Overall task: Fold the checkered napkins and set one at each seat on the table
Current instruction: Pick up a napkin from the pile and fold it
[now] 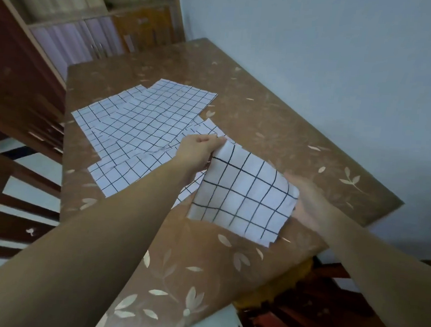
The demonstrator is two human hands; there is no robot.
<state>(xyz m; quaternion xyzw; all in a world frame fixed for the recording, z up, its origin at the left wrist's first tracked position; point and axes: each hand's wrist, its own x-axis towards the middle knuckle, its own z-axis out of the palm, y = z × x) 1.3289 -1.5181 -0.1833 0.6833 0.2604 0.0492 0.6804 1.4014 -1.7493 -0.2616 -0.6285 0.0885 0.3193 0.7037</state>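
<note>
Between the two hands, lifted just off the table, a checkered napkin is hanging at a slant, white cloth crossed by thin black grid lines. From my remote feed I am seeing the left hand pinching the napkin's far upper corner between thumb and fingertips, with a small flap of cloth curling over at that pinch. The right hand is sitting at the napkin's opposite edge, palm turned toward the cloth and partly tucked behind it. Its fingers are hiding under the fabric, so I cannot tell whether they are gripping or only supporting.

Just beyond the left hand, a loose pile of checkered napkins is lying flat and overlapping at different angles, its nearest edge passing under the left wrist and the held napkin.

Everything is resting on a table wearing a glossy brown cover printed with pale leaves, stretching away from both hands.

To the left of the left arm, dark wooden chairs are standing against the table's edge. Below the right arm, another chair is showing, dark and blurred. Far beyond the left hand a wooden shelf unit is standing, and beyond the right hand a pale blue wall is filling the view.
</note>
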